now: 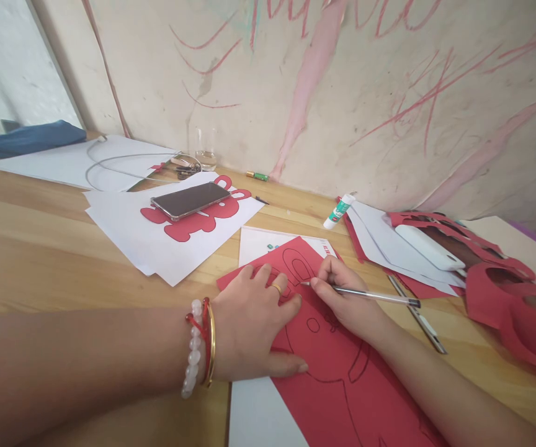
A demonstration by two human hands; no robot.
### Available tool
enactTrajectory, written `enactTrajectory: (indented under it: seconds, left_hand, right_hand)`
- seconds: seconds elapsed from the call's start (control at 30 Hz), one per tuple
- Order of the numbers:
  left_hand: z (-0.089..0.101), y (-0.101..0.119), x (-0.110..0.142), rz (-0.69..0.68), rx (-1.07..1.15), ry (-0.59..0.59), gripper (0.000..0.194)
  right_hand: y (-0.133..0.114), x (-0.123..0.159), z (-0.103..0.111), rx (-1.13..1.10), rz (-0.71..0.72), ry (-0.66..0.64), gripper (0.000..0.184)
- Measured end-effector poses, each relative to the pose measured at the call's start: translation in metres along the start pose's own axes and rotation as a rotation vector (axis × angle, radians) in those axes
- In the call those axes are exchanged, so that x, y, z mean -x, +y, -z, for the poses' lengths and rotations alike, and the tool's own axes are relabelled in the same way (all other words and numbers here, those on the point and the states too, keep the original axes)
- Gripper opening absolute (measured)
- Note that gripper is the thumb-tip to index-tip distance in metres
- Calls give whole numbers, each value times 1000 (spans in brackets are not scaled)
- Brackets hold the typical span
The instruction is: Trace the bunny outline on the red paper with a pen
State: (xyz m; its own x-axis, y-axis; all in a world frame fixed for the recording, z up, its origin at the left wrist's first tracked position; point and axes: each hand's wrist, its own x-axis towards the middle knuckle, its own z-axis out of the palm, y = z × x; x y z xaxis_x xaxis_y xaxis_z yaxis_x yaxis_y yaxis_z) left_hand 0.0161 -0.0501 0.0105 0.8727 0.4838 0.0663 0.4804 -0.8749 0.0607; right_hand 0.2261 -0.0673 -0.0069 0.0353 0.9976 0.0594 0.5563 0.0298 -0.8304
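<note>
A sheet of red paper point(328, 385) lies on the table with a rabbit outline drawn on it in dark ink. My left hand point(254, 323) rests flat across its left side, fingers spread, covering part of the drawing. Between the fingers of my right hand point(347, 304) is a clear-barrelled pen point(379, 295), its tip touching the paper just below the drawn ear. White sheets point(263, 416) stick out from beneath the red one. Beyond my left hand, a red rabbit cut-out point(188, 231) lies on white paper, partly under a smartphone point(191, 198).
A glue stick point(339, 212) stands tilted behind the paper. To the right lie a metal-bodied craft knife point(419, 316), red paper scraps point(491, 298) and a white flat device point(428, 247). A glass point(206, 149), a cable point(133, 180) and a small battery point(257, 176) are near the wall.
</note>
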Motion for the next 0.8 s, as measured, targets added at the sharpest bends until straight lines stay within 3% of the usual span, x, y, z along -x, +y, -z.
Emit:
enactTrajectory:
  seconds: [0.13, 0.8]
  left_hand:
    - [0, 0, 0, 4, 6, 1, 71]
    - [2, 1, 0, 6, -21, -37, 73]
  right_hand:
    - [1, 0, 1, -24, 14, 42, 22]
    - [0, 1, -2, 9, 2, 8, 21]
